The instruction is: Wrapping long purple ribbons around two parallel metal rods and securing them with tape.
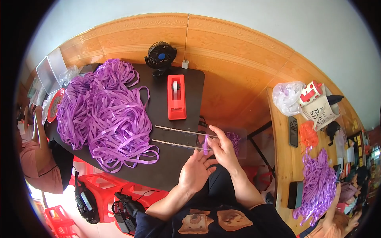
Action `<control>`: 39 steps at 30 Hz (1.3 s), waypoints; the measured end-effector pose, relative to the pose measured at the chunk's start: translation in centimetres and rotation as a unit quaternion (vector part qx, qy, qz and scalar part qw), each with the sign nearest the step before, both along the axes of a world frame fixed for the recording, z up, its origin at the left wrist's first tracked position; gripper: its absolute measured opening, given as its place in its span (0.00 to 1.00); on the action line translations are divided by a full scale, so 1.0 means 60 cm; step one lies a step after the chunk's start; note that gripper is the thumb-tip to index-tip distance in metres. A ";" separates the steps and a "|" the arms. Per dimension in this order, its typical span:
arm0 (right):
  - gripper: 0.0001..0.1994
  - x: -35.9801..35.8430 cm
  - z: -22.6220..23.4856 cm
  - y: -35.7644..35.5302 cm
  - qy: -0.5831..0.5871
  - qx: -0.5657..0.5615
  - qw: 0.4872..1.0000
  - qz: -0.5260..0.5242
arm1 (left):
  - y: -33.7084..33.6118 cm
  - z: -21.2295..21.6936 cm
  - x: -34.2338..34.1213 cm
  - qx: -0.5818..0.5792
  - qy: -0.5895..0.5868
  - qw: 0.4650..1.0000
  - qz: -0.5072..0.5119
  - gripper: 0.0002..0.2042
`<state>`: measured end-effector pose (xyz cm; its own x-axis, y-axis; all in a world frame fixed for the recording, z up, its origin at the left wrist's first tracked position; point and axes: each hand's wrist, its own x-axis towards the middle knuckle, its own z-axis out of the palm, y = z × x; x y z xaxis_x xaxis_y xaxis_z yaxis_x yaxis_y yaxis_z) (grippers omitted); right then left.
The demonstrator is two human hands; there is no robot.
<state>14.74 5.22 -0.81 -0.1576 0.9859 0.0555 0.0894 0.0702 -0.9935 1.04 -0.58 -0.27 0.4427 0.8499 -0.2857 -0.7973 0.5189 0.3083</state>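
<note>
Two thin twisted metal rods (174, 129) lie side by side, pointing from the dark table's edge toward my hands. A short length of purple ribbon (205, 145) crosses both rods near their right ends. My right hand (225, 152) is closed on this ribbon, its index finger and thumb beside the upper rod. My left hand (193, 173) is turned palm up just below the lower rod, fingers apart and partly overlapped by the right hand. Its fingertips are close to the ribbon; whether they touch it I cannot tell.
A large heap of purple ribbon (115, 115) covers the left of the dark table (174, 166). Behind the rods stand a red tape dispenser (176, 97) and a black fan (160, 55). Right, a wooden table (282, 166) bears another ribbon pile (317, 182) and a phone (293, 131). People sit at both sides.
</note>
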 end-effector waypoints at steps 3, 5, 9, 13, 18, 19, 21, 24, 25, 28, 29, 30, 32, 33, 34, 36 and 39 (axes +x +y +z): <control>0.22 -0.007 0.001 0.000 -0.030 -0.010 0.999 0.020 | 0.001 -0.010 0.003 0.000 0.015 1.000 0.009 0.24; 0.26 -0.018 -0.005 0.003 0.093 -0.058 0.992 -0.065 | 0.000 -0.009 0.006 0.006 0.028 1.000 0.013 0.23; 0.31 -0.027 -0.023 0.014 0.203 -0.153 0.962 -0.095 | -0.014 0.003 0.008 0.007 0.109 0.993 0.035 0.19; 0.29 -0.030 -0.040 0.020 0.248 -0.150 0.951 -0.110 | -0.048 0.024 0.010 0.059 0.178 0.981 0.040 0.22; 0.21 0.039 -0.054 0.012 0.304 -0.108 0.930 -0.174 | -0.077 0.045 -0.027 0.117 0.130 0.981 -0.085 0.17; 0.17 0.061 -0.052 0.008 0.287 -0.101 0.936 -0.177 | -0.086 0.046 -0.045 0.172 0.175 0.967 -0.064 0.18; 0.13 0.103 -0.039 -0.002 0.207 -0.099 0.956 -0.184 | -0.107 0.058 -0.082 0.247 0.266 0.932 0.011 0.15; 0.11 0.170 -0.072 0.002 0.150 -0.072 0.968 -0.189 | -0.097 0.067 -0.139 0.385 0.715 0.525 0.255 0.11; 0.12 0.186 -0.091 0.010 0.055 -0.045 0.976 -0.204 | -0.091 0.065 -0.152 0.360 0.800 0.393 0.275 0.12; 0.14 0.234 -0.170 0.015 -0.086 -0.078 0.973 -0.199 | -0.083 0.061 -0.166 0.225 0.911 0.246 0.240 0.12; 0.13 0.241 -0.191 0.010 -0.177 -0.003 0.950 -0.256 | -0.082 0.043 -0.172 0.239 0.904 0.269 0.234 0.12; 0.11 0.245 -0.199 0.017 -0.263 0.076 0.910 -0.312 | -0.074 0.030 -0.174 0.254 0.893 0.291 0.230 0.11; 0.08 0.177 -0.139 -0.015 -0.133 0.162 0.932 -0.297 | -0.066 0.018 -0.156 0.305 0.880 0.262 0.253 0.07; 0.07 0.135 -0.083 -0.042 -0.099 0.201 0.939 -0.260 | -0.066 0.004 -0.145 0.339 0.862 0.273 0.259 0.05; 0.06 0.096 -0.033 -0.070 -0.101 0.193 0.956 -0.198 | -0.071 0.003 -0.130 0.376 0.841 0.315 0.229 0.06; 0.14 0.035 0.037 -0.112 -0.062 0.220 0.973 -0.013 | -0.078 0.002 -0.097 0.464 0.781 0.352 0.224 0.08; 0.24 -0.005 0.060 -0.128 -0.035 0.206 0.958 0.196 | -0.088 0.029 -0.057 0.562 0.665 0.446 0.208 0.11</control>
<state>14.45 -2.49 2.79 -0.5289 0.7467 0.4034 0.0421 0.4978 -0.8662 -2.39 -5.89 1.46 0.2546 0.7164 0.6496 0.5232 -0.6669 0.5305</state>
